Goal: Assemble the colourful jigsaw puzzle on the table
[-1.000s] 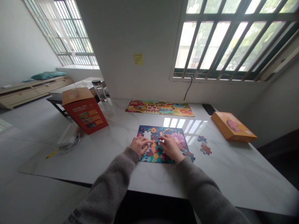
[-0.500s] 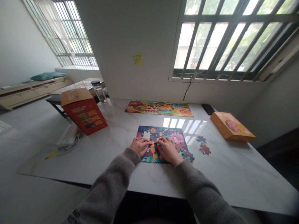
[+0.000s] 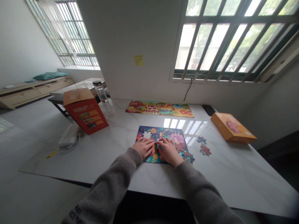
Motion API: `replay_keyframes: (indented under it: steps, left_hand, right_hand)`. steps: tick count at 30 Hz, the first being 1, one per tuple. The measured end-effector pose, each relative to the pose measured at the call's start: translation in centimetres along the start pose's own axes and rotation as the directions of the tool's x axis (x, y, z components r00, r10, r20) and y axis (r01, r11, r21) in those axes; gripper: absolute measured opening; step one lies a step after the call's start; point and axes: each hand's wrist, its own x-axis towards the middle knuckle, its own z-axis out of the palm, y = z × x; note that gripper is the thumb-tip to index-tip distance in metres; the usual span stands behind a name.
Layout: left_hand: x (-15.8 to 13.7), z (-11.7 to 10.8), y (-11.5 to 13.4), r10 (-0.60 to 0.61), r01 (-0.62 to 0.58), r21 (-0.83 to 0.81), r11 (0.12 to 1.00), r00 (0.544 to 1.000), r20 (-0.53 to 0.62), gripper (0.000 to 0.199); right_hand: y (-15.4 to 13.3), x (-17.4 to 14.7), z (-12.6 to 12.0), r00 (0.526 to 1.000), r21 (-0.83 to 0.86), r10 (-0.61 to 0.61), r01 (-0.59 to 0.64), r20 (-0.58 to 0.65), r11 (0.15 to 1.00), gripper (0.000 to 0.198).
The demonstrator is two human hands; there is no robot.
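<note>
A colourful jigsaw puzzle (image 3: 177, 132), mostly dark blue and purple, lies on the white table with a pale gap near its upper left. Over its left half my left hand (image 3: 144, 148) rests flat, fingers stretched out and touching the pieces. My right hand (image 3: 168, 151) is on the middle of the puzzle, its fingers bent and closed on a puzzle piece largely hidden beneath them. The two hands' fingertips almost meet. Joined loose pieces (image 3: 187, 156) overlap the puzzle's lower right edge. Further right, a blue piece (image 3: 201, 140) and a brown piece (image 3: 205, 150) lie on the table.
Behind the puzzle lies a long finished farm-and-animal puzzle (image 3: 160, 109). A red box (image 3: 91, 116), a white power strip (image 3: 69, 136) with cable and a glass bottle (image 3: 101, 92) are left. An orange box (image 3: 232, 127) and black phone (image 3: 208, 110) are right.
My left hand has flattened and slid slightly right and down across the puzzle, its fingers now covering more of the pieces. My right hand stays nearly in place.
</note>
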Motion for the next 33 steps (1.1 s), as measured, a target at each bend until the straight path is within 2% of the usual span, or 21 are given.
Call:
replay_keyframes:
  steps: [14,33]
  left_hand:
    - [-0.3,0.5,-0.2,-0.017,0.017,-0.011,1.000,1.000,-0.006,0.042]
    - [-0.2,0.6,0.4,-0.020,0.020,0.035,0.999,1.000,-0.005,0.044]
  right_hand:
    - [0.0,-1.0,-0.7,0.998,0.017,-0.050,0.050,0.026,0.999,0.032]
    - [-0.3,-1.3,-0.3,0.995,-0.103,-0.101,0.102,0.016,0.989,0.035]
